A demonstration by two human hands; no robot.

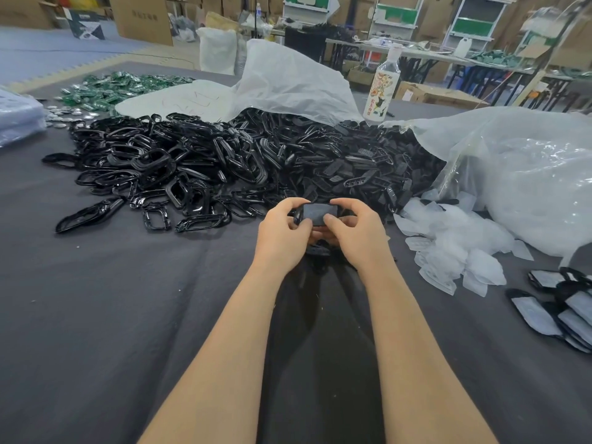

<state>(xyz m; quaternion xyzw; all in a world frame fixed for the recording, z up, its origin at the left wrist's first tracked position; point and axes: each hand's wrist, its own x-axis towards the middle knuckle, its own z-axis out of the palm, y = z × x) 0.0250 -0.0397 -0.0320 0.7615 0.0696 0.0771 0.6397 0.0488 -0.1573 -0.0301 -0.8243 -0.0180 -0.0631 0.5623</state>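
1. Head view, the hands: my left hand (285, 233) and right hand (355, 232) meet just in front of the near edge of the parts heap. Each one clasps an end of a small black shell (317, 213), with the thumbs on its near edge and the fingers curled behind it. The shell is raised off the dark cloth (112, 299), between the two hands, its flat grey face turned up toward the camera.

2. Head view, the step: I judge that the grey face is being pressed into its black surround. More dark plastic shows under the palms, and I cannot tell whether it is held.

3. Head view, the surroundings: glossy black frames (166, 168) lie heaped to the left and smaller black inserts (352, 161) spill from a clear bag (528, 174) on the right. Translucent film pieces (455, 248) lie near my right wrist, and finished pieces (560, 309) are stacked at the far right edge.

4. Head view, the risks:
   - Uneven thumb pressure could seat one corner only, leaving the face crooked.
   - Thumbs on the grey face may smudge or scratch it.
   - A slip would drop the shell into the loose heap right below, where it would be hard to tell from unassembled parts.
   - The forearms could sweep the film pieces off their pile.
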